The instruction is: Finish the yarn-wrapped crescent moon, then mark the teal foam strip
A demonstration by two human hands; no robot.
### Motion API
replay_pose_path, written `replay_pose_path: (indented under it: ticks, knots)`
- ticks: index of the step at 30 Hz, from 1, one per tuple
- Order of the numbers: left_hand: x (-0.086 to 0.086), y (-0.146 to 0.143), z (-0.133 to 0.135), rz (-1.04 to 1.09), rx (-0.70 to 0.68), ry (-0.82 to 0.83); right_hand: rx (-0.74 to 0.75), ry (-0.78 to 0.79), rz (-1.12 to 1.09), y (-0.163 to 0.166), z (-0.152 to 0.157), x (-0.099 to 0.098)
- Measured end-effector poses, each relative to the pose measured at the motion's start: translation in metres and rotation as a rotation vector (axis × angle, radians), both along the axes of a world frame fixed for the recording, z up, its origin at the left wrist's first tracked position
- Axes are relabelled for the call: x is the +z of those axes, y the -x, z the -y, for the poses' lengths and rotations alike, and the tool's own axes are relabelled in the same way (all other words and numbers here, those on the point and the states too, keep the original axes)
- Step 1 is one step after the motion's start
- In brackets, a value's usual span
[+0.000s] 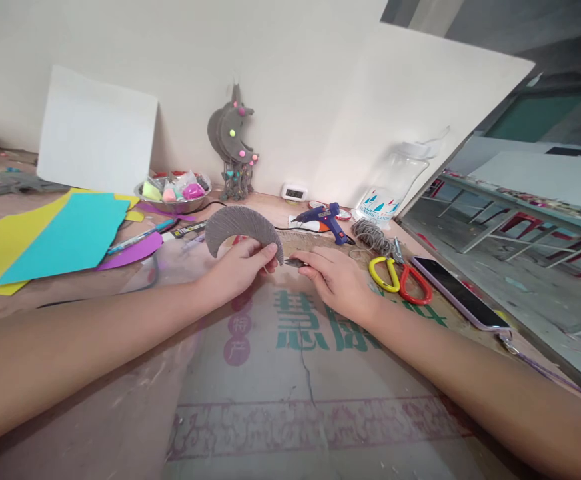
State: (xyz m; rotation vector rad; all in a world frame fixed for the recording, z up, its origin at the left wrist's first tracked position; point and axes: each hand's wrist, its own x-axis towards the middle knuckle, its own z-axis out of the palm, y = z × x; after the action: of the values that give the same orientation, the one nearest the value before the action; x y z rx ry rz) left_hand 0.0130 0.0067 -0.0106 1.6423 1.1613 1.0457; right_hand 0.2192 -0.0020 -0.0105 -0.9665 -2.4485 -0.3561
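My left hand (240, 267) is closed around the right tip of a grey crescent shape wrapped in yarn (238, 225), holding it just above the table. My right hand (333, 277) lies next to it with its fingers pinched on a small dark piece (294, 263) near the crescent's tip; I cannot make out what that piece is. A finished grey crescent ornament with coloured pom-poms (233, 137) leans against the back wall.
A blue glue gun (326, 219), a coil of grey yarn (371, 235), yellow and red scissors (400, 280) and a phone (458, 292) lie to the right. A metal bowl of coloured items (173, 193) and coloured paper sheets (65, 237) are to the left.
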Motion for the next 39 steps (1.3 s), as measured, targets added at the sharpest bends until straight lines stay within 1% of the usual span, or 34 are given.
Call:
replay_pose_path:
  ticks: [9,16,20,25,35,39]
  knots:
    - [-0.0028,-0.0004,-0.0012,0.03,-0.026,0.007,0.016,0.006,0.004,0.0007,-0.0011,-0.0009]
    - [-0.0051,0.0015,-0.0026,0.011,-0.045,-0.034,0.014,0.002,0.016,-0.0002,-0.0002,-0.0005]
    - [-0.0065,0.0024,-0.0032,-0.003,-0.039,-0.025,0.001,-0.018,0.034,0.0001,0.0002,-0.0001]
    - [-0.0076,0.0021,-0.0038,0.035,-0.038,-0.011,-0.023,-0.051,0.055,0.0001,0.0001,-0.0003]
    - [-0.0041,-0.0004,-0.0024,0.033,-0.016,0.009,-0.037,-0.071,0.073,-0.0002,0.0002,-0.0007]
    - [-0.0053,-0.0005,-0.0032,0.028,-0.008,0.002,-0.031,-0.078,0.027,0.0,0.0016,0.0001]
